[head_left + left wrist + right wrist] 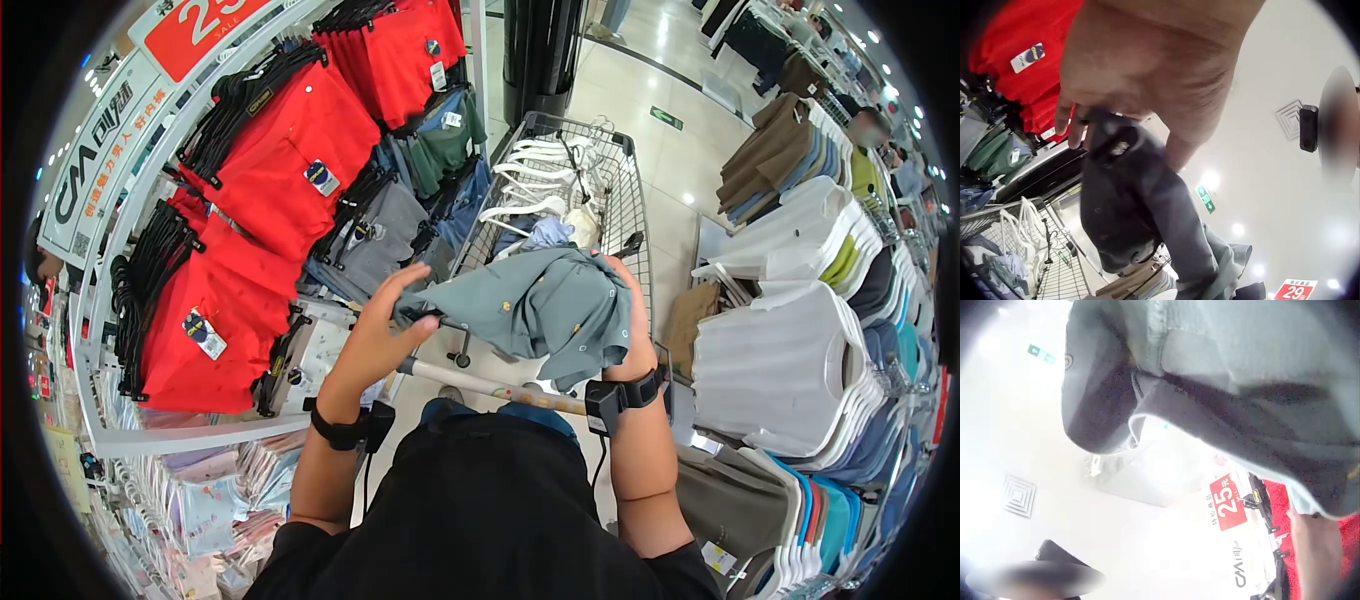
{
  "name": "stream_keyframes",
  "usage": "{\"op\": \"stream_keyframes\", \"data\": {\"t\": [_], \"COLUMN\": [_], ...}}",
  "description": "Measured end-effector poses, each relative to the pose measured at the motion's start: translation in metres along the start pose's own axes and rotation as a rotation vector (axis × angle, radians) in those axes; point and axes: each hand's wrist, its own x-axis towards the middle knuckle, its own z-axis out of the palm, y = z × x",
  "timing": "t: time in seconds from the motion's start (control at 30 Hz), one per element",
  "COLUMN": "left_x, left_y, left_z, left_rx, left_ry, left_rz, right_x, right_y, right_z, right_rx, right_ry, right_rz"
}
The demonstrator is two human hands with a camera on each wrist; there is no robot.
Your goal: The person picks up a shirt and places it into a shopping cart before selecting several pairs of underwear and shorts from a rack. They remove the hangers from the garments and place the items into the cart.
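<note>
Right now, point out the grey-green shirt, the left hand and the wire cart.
grey-green shirt (540,310): head view, middle of the bunched fabric.
left hand (378,338): head view, back of the hand.
wire cart (622,205): head view, right mesh wall.

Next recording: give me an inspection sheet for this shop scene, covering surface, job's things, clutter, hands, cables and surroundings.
Surface: wire cart stands below the hands.
Job's things: grey-green shirt, bunched, held above the cart.
Clutter: white hangers and a pale garment lie in the cart.
Hands: left hand grips the shirt's left edge; right hand holds its right side, fingers curled over the cloth.
Cables: black cable hangs from the right wrist strap; another hangs from the left.
Surroundings: red shorts hang on the left rack; white tops are stacked at right; red price sign above.
</note>
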Motion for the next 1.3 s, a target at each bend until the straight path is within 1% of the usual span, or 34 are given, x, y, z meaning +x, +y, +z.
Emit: {"op": "stream_keyframes", "data": {"t": [0.1,0.13,0.2,0.23,0.27,0.3,0.37,0.4,0.5,0.53,0.63,0.67,0.77,0.8,0.83,0.9,0.93,0.97,1.03,1.07,1.13,1.2,1.23,1.27,1.3], "left_x": [-0.012,-0.013,-0.015,-0.015,-0.011,-0.009,-0.006,-0.002,-0.001,0.0,0.0,0.0,-0.003,-0.002,-0.002,-0.003,-0.004,-0.005,-0.009,-0.011,-0.016,-0.023,-0.027,-0.03,-0.031], "left_y": [-0.008,-0.017,-0.029,-0.036,-0.044,-0.042,-0.032,-0.024,-0.021,-0.022,-0.022,-0.018,-0.018,-0.018,-0.018,-0.016,-0.016,-0.017,-0.021,-0.02,-0.015,-0.025,-0.03,-0.033,-0.029], "left_z": [0.003,0.01,0.011,0.012,0.019,0.021,0.024,0.025,0.016,0.013,0.004,0.002,0.0,0.0,0.0,-0.003,-0.005,-0.008,-0.013,-0.016,-0.019,-0.019,-0.017,-0.014,-0.011], "left_rx": [-0.318,-0.334,-0.374,-0.392,-0.386,-0.493,-0.708,-0.71,-0.751,-0.777,-0.83,-0.829,-0.819,-0.816,-0.814,-0.672,-0.599,-0.518,-0.356,-0.318,-0.248,-0.196,-0.168,-0.204,-0.226], "left_ry": [-0.115,-0.055,-0.002,0.026,0.166,0.241,0.387,0.444,0.414,0.442,0.534,0.571,0.629,0.637,0.646,0.627,0.62,0.6,0.557,0.519,0.437,0.353,0.312,0.27,0.258], "left_rz": [-0.133,-0.082,-0.174,-0.218,-0.061,-0.11,-0.211,-0.236,-0.222,-0.226,-0.233,-0.234,-0.244,-0.247,-0.249,-0.283,-0.299,-0.282,-0.254,-0.25,-0.239,-0.219,-0.208,-0.229,-0.232], "right_x": [0.01,0.013,0.018,0.019,0.02,0.021,0.03,0.031,0.029,0.026,0.013,0.01,0.012,0.007,0.01,0.017,0.01,0.004,-0.006,-0.006,-0.005,0.016,0.021,0.021,0.02], "right_y": [-0.002,0.002,0.01,0.01,0.008,0.007,0.009,0.01,0.015,0.015,0.02,0.022,0.041,0.038,0.036,0.037,0.036,0.03,0.021,0.018,0.004,0.001,0.001,0.002,0.005], "right_z": [-0.022,-0.029,-0.036,-0.035,-0.032,-0.029,-0.042,-0.043,-0.038,-0.035,-0.051,-0.054,-0.08,-0.059,-0.06,-0.066,-0.081,-0.092,-0.091,-0.087,-0.056,-0.082,-0.085,-0.087,-0.084], "right_rx": [0.032,0.027,0.014,0.045,0.075,0.106,0.134,0.149,-0.01,-0.122,-0.711,-0.966,-1.518,-1.8,-1.769,-1.692,-1.291,-0.989,-0.383,-0.229,0.076,0.154,0.193,0.137,0.09], "right_ry": [0.102,0.11,0.12,0.069,0.019,-0.03,-0.102,-0.139,0.047,0.012,-0.196,-0.155,-0.267,-0.224,-0.232,-0.252,-0.465,-0.41,-0.284,-0.201,-0.03,-0.385,-0.564,-0.521,-0.431], "right_rz": [0.068,0.03,-0.042,0.041,0.123,0.203,0.261,0.289,0.191,0.163,-0.048,-0.092,-0.145,0.126,0.27,0.553,0.245,0.155,-0.013,-0.028,-0.063,-0.021,0.002,-0.035,-0.059]}}
